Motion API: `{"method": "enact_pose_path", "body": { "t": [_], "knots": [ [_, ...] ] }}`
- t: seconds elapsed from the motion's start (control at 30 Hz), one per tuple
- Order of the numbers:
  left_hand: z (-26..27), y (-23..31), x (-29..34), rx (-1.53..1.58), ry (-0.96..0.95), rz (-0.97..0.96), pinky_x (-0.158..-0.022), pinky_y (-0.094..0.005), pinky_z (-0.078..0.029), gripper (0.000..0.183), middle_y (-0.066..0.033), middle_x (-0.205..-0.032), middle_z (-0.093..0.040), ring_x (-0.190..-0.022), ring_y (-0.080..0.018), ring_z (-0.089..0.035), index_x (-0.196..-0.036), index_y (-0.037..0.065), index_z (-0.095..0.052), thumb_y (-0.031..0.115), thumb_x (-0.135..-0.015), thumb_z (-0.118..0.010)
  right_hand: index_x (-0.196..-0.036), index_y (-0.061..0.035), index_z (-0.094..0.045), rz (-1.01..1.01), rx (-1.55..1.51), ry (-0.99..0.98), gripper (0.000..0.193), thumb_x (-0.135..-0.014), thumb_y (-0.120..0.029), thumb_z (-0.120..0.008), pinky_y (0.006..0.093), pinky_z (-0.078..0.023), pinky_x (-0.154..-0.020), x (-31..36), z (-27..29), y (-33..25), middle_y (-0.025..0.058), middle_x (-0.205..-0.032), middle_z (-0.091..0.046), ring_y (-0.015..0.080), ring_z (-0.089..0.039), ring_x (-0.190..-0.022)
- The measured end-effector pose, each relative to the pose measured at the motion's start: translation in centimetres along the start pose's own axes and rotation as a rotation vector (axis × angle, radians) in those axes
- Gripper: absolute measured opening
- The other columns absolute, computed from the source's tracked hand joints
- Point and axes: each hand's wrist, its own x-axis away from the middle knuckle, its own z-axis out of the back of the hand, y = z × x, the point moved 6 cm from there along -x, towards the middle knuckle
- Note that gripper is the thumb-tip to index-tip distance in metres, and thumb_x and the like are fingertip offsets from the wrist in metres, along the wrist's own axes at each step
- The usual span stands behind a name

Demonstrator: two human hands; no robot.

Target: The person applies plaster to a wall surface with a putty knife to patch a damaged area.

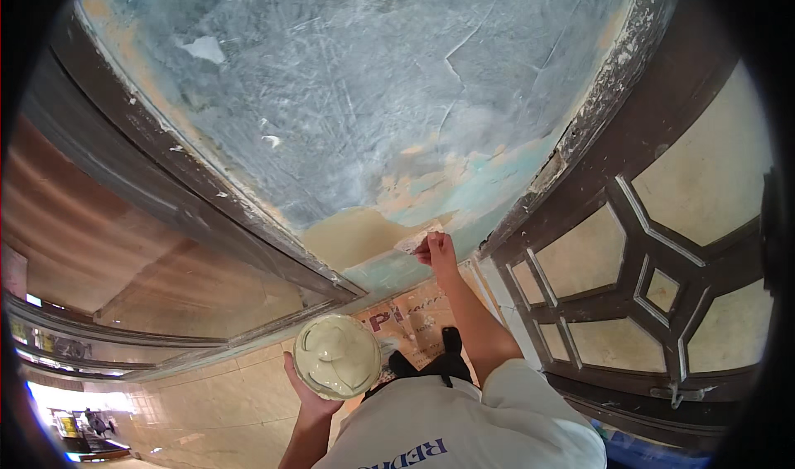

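My left hand is wrapped around the side of a round tub filled with pale greenish-beige putty. The tub is held low in front of my body, its wet surface marked by ridges. Farther forward, my right hand pinches a small flat scraper smeared with putty, its edge against the lower wall. Fingers cover the scraper's grip. Beside it on the left, a smooth beige putty patch lies on the wall, which is grey-blue above, with peeling orange and turquoise areas lower down.
A dark wooden frame with brown glossy panels bounds the wall on the left. At right stands a dark door with pale panels and a bolt. Printed cardboard covers floor tiles near my feet.
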Motion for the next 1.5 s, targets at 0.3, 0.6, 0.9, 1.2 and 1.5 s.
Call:
{"method": "enact_pose_path", "body": {
  "t": [0.3,0.6,0.9,1.2,1.5],
  "knots": [
    [-2.6,-2.9,-1.0,0.325,0.111,0.079,-0.107,-0.0511,-0.035,0.081,-0.0113,-0.146,-0.039,-0.131,-0.0329,-0.040,-0.144,0.014,-0.039,0.073,-0.090,-0.026,-0.089,-0.0077,-0.049,-0.187,0.100,0.056,0.034,-0.098,-0.040,-0.055,0.0245,-0.044,-0.045,0.9,4.4,0.9,0.0067,-0.067,-0.061,0.0132,-0.058,-0.054],
    [-5.6,-5.2,-2.8,0.072,0.105,-0.039,-0.107,-0.0498,-0.036,0.077,-0.0104,-0.146,-0.039,-0.131,-0.0304,-0.041,-0.145,0.015,-0.036,0.070,-0.092,-0.023,-0.098,-0.0073,-0.041,-0.130,0.059,0.088,0.027,-0.098,-0.028,-0.058,0.0256,-0.038,-0.037,-4.1,11.7,3.3,0.0073,-0.071,-0.058,0.0124,-0.053,-0.049],
    [-7.1,-6.6,-2.4,-0.473,0.111,-0.351,-0.109,-0.0486,-0.034,0.078,-0.0102,-0.147,-0.037,-0.132,-0.0304,-0.039,-0.145,0.014,-0.036,0.069,-0.093,-0.023,-0.095,-0.0066,-0.044,0.151,0.092,-0.064,0.028,-0.096,-0.028,-0.062,0.0246,-0.039,-0.046,-5.3,8.0,-2.2,0.0040,-0.073,-0.056,0.0099,-0.050,-0.056],
    [-9.1,-7.9,-2.8,-0.029,0.169,-0.134,-0.110,-0.0481,-0.034,0.078,-0.0107,-0.147,-0.037,-0.132,-0.0299,-0.039,-0.146,0.013,-0.033,0.069,-0.093,-0.021,-0.094,-0.0039,-0.047,0.159,0.357,0.020,0.033,-0.094,-0.032,-0.065,0.0245,-0.042,-0.046,-3.3,11.4,-1.3,0.0035,-0.069,-0.057,0.0099,-0.054,-0.054],
    [-13.1,-8.9,-4.1,0.339,0.118,0.003,-0.107,-0.0535,-0.036,0.085,-0.0115,-0.149,-0.036,-0.133,-0.0345,-0.039,-0.147,0.016,-0.035,0.075,-0.087,-0.031,-0.092,-0.0053,-0.049,-0.201,0.229,0.009,0.031,-0.096,-0.034,-0.060,0.0257,-0.033,-0.037,-5.4,16.2,2.7,0.0043,-0.071,-0.058,0.0119,-0.053,-0.052]
  ]
}}
